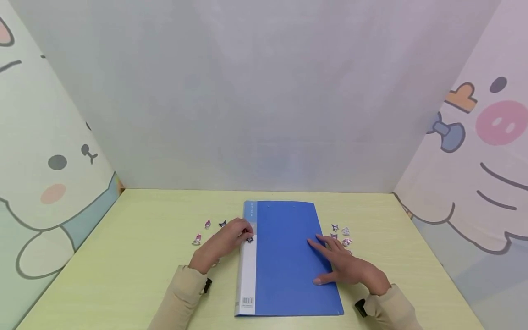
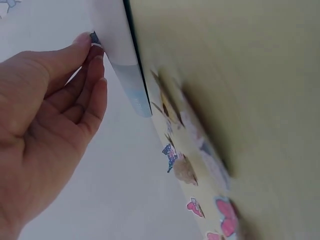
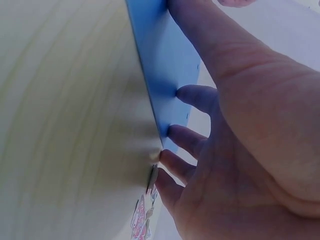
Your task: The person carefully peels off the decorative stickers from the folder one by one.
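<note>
A blue binder lies shut on the table, its white and light-blue spine strip along the left side. At that spine, my left hand pinches a small dark cartoon sticker between thumb and fingertips. The left wrist view shows the dark sticker held beside the spine; whether it touches cannot be told. Spread over the binder's right edge, my right hand rests thumb and fingertips on the blue cover.
Several cartoon stickers, among them a pink one, lie on the table left of the binder, partly behind my left arm. More stickers lie to the right, near my right hand. A pale wall stands behind the yellowish table.
</note>
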Action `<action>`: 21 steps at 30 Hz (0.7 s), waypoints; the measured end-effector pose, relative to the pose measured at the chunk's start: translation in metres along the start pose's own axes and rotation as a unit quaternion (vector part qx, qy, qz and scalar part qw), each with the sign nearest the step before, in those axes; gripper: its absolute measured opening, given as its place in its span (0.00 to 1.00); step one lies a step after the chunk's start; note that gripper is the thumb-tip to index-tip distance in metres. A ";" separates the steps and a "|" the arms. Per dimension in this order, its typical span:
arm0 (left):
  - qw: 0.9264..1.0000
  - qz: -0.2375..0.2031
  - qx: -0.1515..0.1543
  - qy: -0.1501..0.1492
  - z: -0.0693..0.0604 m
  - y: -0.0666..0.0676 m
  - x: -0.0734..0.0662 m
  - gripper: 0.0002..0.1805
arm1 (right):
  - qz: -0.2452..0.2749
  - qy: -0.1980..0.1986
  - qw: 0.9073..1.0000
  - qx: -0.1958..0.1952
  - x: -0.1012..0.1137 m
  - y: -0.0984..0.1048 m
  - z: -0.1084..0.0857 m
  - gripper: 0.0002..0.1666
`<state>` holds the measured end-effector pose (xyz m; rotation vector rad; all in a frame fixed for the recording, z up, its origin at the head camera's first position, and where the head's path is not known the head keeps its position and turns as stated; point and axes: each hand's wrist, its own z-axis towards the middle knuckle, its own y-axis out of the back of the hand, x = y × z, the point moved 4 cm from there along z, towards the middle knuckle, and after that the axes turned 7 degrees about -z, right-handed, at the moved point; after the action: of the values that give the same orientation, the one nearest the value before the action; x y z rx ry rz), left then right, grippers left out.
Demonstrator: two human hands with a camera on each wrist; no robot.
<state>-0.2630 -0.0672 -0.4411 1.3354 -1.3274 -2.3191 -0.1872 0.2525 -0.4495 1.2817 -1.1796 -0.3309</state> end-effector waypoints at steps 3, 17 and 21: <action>1.000 -0.013 0.002 0.004 -0.001 0.000 0.002 0.03 | 0.002 -0.007 1.000 0.005 0.000 -0.001 0.000 0.58; 1.000 -0.021 -0.002 -0.018 -0.005 0.007 0.003 0.03 | -0.005 -0.007 1.000 0.007 0.002 0.001 0.001 0.59; 0.999 -0.025 -0.004 -0.028 -0.006 0.008 0.003 0.04 | -0.006 -0.005 1.000 0.006 0.003 0.001 0.002 0.59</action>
<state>-0.2622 -0.0771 -0.4382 1.3255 -1.3140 -2.4078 -0.1879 0.2497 -0.4478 1.2994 -1.1834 -0.3400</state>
